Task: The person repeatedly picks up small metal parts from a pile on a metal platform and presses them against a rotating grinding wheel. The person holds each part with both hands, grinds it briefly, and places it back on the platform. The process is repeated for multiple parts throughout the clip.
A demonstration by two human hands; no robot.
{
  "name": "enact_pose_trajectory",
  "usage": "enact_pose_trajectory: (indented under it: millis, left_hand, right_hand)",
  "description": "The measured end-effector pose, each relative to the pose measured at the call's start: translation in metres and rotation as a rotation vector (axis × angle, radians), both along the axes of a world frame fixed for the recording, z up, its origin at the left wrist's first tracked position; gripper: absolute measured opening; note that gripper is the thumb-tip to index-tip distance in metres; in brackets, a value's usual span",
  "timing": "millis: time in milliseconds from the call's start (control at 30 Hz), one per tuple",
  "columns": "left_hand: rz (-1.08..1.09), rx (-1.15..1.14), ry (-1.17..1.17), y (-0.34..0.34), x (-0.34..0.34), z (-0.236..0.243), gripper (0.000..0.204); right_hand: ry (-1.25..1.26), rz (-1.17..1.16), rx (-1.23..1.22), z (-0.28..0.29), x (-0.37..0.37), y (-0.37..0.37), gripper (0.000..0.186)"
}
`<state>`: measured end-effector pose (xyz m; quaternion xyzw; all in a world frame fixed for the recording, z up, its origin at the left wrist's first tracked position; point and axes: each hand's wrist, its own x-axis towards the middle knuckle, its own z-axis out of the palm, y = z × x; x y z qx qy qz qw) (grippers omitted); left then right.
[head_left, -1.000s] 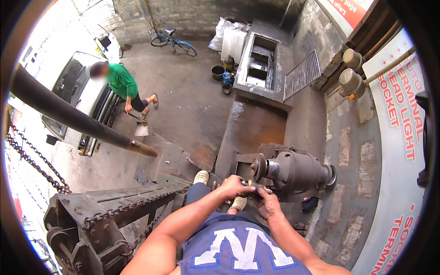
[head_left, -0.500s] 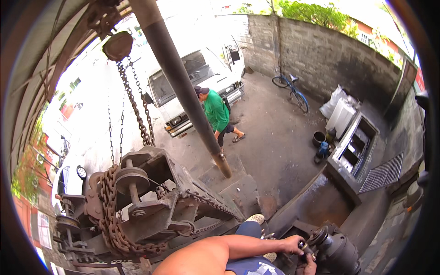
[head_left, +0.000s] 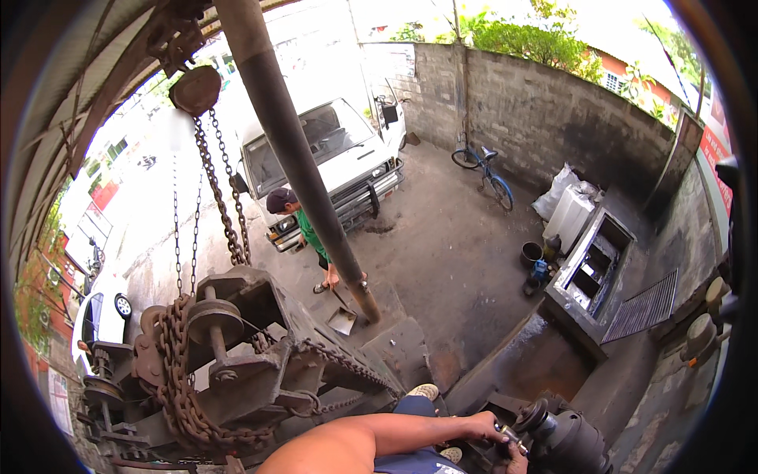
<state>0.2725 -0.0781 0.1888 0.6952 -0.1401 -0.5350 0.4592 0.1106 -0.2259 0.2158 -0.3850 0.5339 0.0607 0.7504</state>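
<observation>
My left hand (head_left: 480, 426) reaches in from the lower middle with its fingers closed round a small shiny metal fitting (head_left: 512, 434). Against the fitting's lower end are the fingers of my right hand (head_left: 516, 460), cut off partly by the lower edge. Just right of both hands sits a dark, greasy motor-like unit (head_left: 572, 442) with a round pulley-like end (head_left: 534, 414). What exact kind of part the fitting is does not show.
Left of me stands a rusty steel frame (head_left: 316, 332) hung with heavy chains (head_left: 175, 363). A steel post (head_left: 304, 150) rises ahead. Beyond it are a person in green (head_left: 309, 231) near a dustpan-like tray (head_left: 343, 321), a white vehicle (head_left: 347, 166) and a blue bicycle (head_left: 489, 175).
The person in green has moved left behind the post, and the tray has come into sight. My view has shifted slightly. Both hands stay at the fitting.
</observation>
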Motion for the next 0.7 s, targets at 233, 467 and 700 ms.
enact_pose_trajectory:
  millis: [233, 467, 700]
  left_hand:
    - [0.013, -0.156, -0.218, -0.006, -0.008, -0.012, 0.048]
    - [-0.028, -0.161, -0.058, -0.004, -0.002, 0.015, 0.054]
    - [0.042, -0.147, -0.311, 0.02, -0.008, 0.029, 0.074]
  right_hand:
    - [-0.396, -0.026, 0.123, -0.017, -0.015, -0.007, 0.036]
    - [-0.45, 0.047, 0.194, -0.008, -0.004, -0.007, 0.037]
    - [-0.537, -0.094, 0.136, 0.02, 0.0, 0.014, 0.028]
